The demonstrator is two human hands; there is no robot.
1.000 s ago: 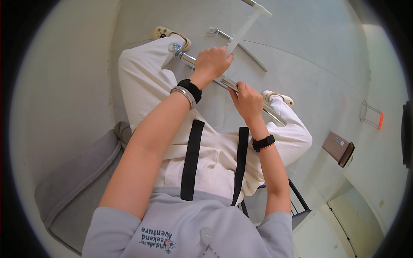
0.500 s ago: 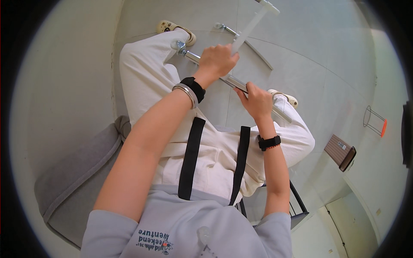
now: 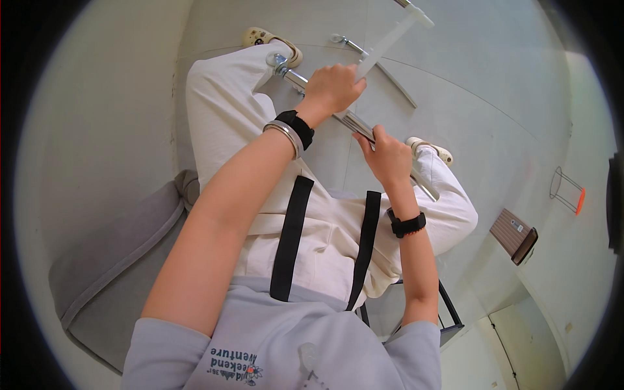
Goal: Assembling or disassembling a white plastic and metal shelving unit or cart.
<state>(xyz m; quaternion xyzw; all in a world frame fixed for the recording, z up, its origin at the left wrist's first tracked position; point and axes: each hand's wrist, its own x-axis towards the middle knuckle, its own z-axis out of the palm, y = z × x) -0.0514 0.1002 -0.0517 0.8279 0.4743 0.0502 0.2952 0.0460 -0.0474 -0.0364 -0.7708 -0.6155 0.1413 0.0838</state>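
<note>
Left hand (image 3: pixel 333 88): closed around my white handle (image 3: pixel 383 44), right where it meets the metal rod (image 3: pixel 354 123).
Right hand (image 3: pixel 388 155): gripping that rod lower down.
Rod: lies slantwise across my lap, above my white trousers (image 3: pixel 221 117).
Beside me: grey cushion (image 3: pixel 110 273).

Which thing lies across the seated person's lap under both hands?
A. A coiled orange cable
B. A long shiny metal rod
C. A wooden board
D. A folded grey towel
B: the left hand and the right hand both grip a long shiny metal rod that runs slantwise over the white trousers.
</note>
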